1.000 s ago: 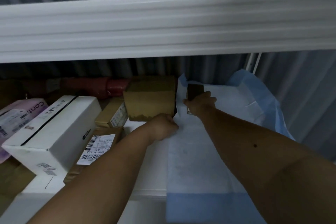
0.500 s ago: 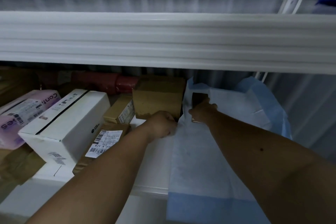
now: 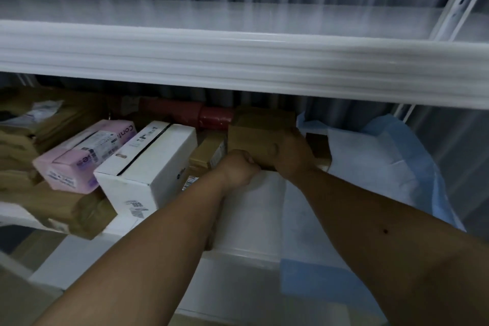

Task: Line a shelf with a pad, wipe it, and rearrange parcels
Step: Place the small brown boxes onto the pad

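Observation:
A brown cardboard box [image 3: 254,135] stands at the back of the lower shelf [image 3: 248,209]. My right hand [image 3: 292,155] grips its right front corner. My left hand [image 3: 239,167] is curled into a fist at the box's lower front edge. A white pad with blue borders [image 3: 370,169] lies over the right part of the shelf; its back edge is rucked up against the wall and its front edge hangs over the shelf lip. A small dark parcel [image 3: 318,147] sits on the pad just right of my right hand.
Left of the brown box lie a white carton [image 3: 148,164], a pink pack [image 3: 87,151], small brown parcels [image 3: 209,151] and brown bags [image 3: 29,140]. A red roll [image 3: 214,116] lies at the back. The upper shelf beam [image 3: 238,61] overhangs closely.
My right hand has left the small dark parcel and moved left onto the brown box's corner. My left hand has shifted up to the box's lower edge. The view has tilted upward.

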